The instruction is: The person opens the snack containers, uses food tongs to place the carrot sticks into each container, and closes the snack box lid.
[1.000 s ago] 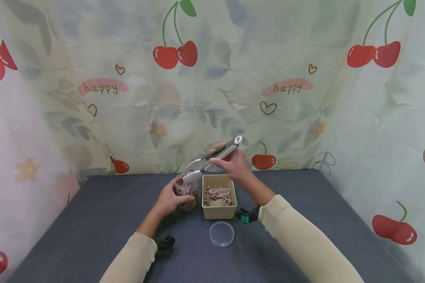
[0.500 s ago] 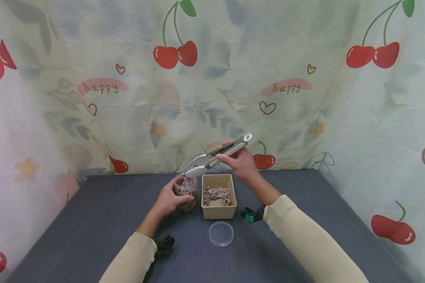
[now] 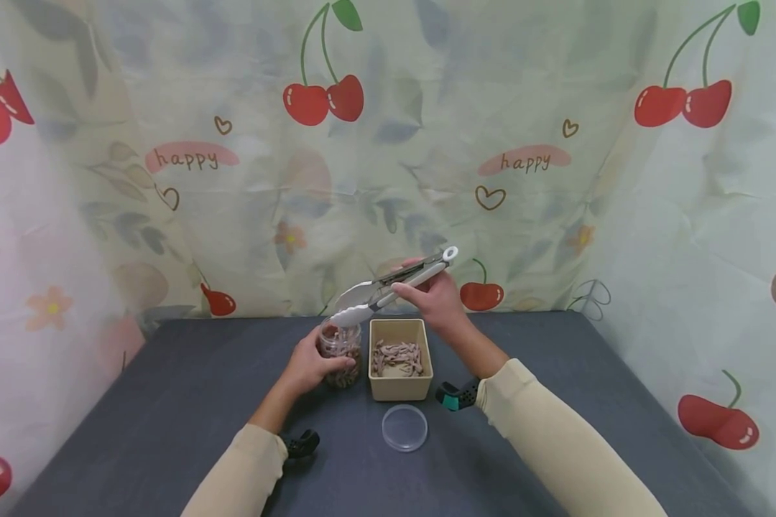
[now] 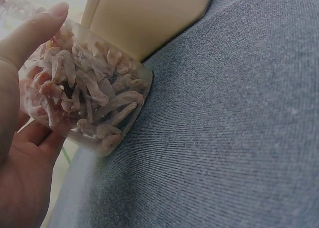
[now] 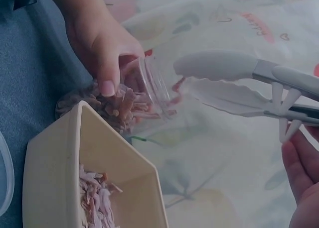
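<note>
Left hand point(image 3: 312, 365): curled round the jar point(image 3: 340, 353), thumb on its side, holding it upright on the tabletop point(image 3: 168, 402).
Jar: clear, partly filled with pinkish-brown strips, touching the left wall of the box point(image 3: 399, 386).
Right hand point(image 3: 435, 298): grips the tongs point(image 3: 388, 287) by the handles, raised above the jar mouth; tips slightly parted, holding nothing.
Box: beige, holding strips.
Lid point(image 3: 404, 428): flat on the tabletop, just before the box.

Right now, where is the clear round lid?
In the head view the clear lid lies flat on the grey table, just in front of the beige box, between the two forearms.
</note>
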